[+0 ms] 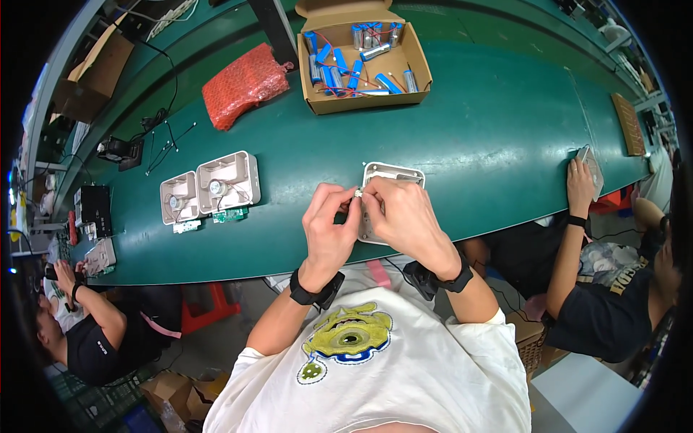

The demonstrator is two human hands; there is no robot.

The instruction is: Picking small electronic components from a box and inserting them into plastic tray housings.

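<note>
My left hand [328,222] and my right hand [403,211] meet over the table's near side, both with fingers closed in a pinch. Between their fingertips is a small whitish piece [358,193] that looks like a wire connector; its details are too small to make out. Under my right hand lies an open white plastic housing [395,171], partly hidden by the hand and wrist. To the left, two similar housings [229,180] sit side by side, each with a round speaker-like part and wires inside. Green circuit boards [231,215] lie along their near edge.
A cardboard box [368,106] of blue cylindrical batteries with red wires stands at the back. Beside it are a red bubble-wrap bundle [245,83] and a dark post [276,32]. Black cables [167,146] lie farther left. Co-workers sit on both sides; one hand [580,186] touches a housing.
</note>
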